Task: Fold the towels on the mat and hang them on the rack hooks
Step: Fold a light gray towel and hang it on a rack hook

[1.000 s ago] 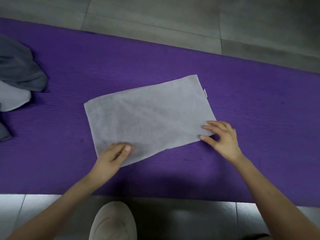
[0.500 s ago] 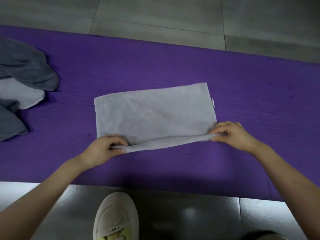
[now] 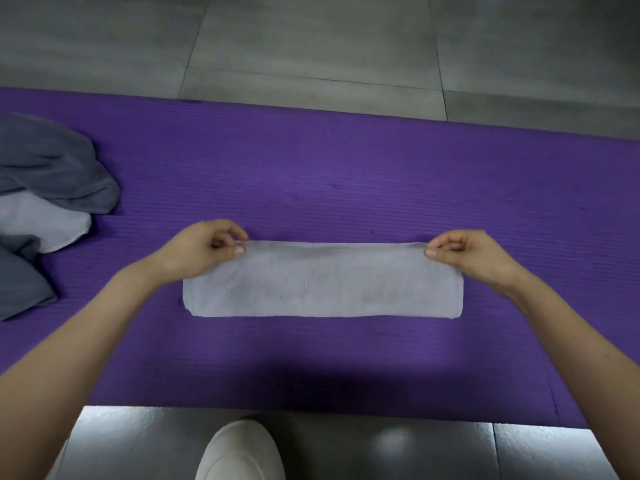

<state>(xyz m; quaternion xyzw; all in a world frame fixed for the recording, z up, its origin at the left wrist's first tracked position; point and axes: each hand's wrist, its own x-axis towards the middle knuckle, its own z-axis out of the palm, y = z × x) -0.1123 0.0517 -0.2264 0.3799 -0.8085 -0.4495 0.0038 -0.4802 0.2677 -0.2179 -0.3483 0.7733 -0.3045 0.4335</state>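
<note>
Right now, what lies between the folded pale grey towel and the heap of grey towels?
Bare purple ribbed mat, crossed by the left forearm, in the head view.

Dim soft overhead light, shadow on near mat [image 3: 311, 372], glare on floor tiles [image 3: 391, 441], wide-angle bending

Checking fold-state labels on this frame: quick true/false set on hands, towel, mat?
1. The left hand and right hand each pinch a far corner of the light grey cloth towel. True.
2. The towel hangs on a rack hook. False: it lies flat on the purple ribbed foam mat.
3. A heap of dark grey and white towels lies at the mat's left end. True.
4. The right hand presses flat on the towel's middle. False: it pinches the far right corner.
</note>
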